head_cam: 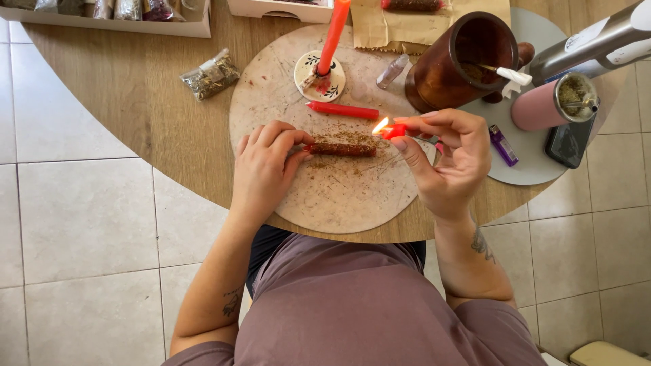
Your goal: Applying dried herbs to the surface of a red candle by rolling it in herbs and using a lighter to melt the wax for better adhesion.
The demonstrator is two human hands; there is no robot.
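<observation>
Sitting at the round wooden table (135,102), the person pinches one end of a herb-coated red candle (342,146) with the left hand (264,166); it lies flat on a pale round board (339,196) strewn with dried bits. Opposite, the right hand (451,159) is closed around a red lighter (393,131), its flame burning just beside the candle's other end. Just beyond lies a bare red candle (342,110), and a tall orange-red candle (333,34) stands upright in a small painted holder (320,76). A brown wooden mortar (454,61), a purple lighter (503,145) and a bag of dried herbs (211,74) sit nearby.
</observation>
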